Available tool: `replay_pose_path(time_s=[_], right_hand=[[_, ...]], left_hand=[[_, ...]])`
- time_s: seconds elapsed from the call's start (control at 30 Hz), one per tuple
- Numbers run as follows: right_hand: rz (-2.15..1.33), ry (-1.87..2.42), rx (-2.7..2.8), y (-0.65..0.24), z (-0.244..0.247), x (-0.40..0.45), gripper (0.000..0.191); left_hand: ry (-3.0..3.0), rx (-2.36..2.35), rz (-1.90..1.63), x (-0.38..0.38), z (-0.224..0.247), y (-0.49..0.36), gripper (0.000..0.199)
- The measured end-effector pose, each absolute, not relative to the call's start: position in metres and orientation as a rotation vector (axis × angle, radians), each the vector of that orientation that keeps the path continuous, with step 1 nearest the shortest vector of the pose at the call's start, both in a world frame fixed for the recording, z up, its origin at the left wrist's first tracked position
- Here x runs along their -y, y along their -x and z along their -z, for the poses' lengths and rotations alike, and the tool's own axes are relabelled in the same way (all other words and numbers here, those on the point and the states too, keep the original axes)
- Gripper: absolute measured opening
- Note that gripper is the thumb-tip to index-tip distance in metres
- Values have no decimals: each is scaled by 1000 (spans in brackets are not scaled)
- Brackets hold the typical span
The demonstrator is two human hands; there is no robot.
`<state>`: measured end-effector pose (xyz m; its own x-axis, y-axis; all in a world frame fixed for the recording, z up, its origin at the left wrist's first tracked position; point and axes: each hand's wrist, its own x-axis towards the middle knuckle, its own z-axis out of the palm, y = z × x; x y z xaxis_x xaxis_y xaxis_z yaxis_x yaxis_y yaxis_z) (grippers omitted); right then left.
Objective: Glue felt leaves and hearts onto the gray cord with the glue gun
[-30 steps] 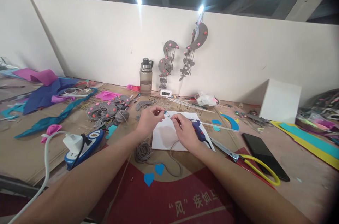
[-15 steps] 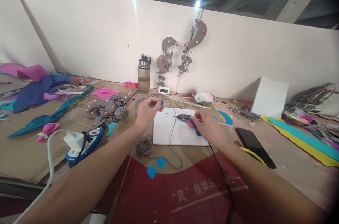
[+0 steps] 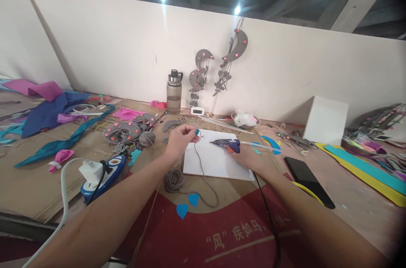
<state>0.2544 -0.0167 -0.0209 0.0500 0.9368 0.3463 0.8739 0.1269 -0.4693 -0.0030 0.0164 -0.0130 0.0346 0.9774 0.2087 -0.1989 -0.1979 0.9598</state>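
Observation:
Between the thumb and fingers of my left hand [image 3: 180,141] a small blue felt piece [image 3: 197,132] is pinched. A strand of grey yarn [image 3: 201,164] runs from beside those fingertips down across the white board [image 3: 196,167] to a coiled yarn bundle [image 3: 174,179]. My right hand [image 3: 246,161] is closed around the handle of a dark blue hot glue gun [image 3: 226,144], whose nozzle points left over the board. A clear glue stick [image 3: 260,146] sticks out of its back. Two blue felt hearts [image 3: 182,211] lie on the cardboard in front of the board.
A water bottle [image 3: 174,92] and small digital clock [image 3: 197,111] stand at the back. Grey moon ornaments [image 3: 238,46] hang on the wall. A power strip [image 3: 117,170] sits left, a black phone [image 3: 309,181] right. The gun's black cord [image 3: 268,213] runs toward me.
My right hand has taken hold of the glue gun by its handle. My left hand has come slightly right and lower, and the yarn strand now reaches up to its fingertips.

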Motion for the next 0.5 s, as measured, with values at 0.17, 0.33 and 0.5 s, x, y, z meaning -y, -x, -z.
replay_pose_path(time_s=[0.17, 0.33, 0.5], right_hand=[[-166, 1809, 1885, -258, 14, 16, 16], [-250, 1864, 1726, -253, -5, 33, 14], [-672, 1535, 1454, -229, -18, 47, 17]], left_hand=[[-1102, -948, -1267, -19, 32, -4, 22], [-1048, -972, -1239, -18, 34, -5, 21], [-1058, -975, -1288, -22, 34, -4, 22]])
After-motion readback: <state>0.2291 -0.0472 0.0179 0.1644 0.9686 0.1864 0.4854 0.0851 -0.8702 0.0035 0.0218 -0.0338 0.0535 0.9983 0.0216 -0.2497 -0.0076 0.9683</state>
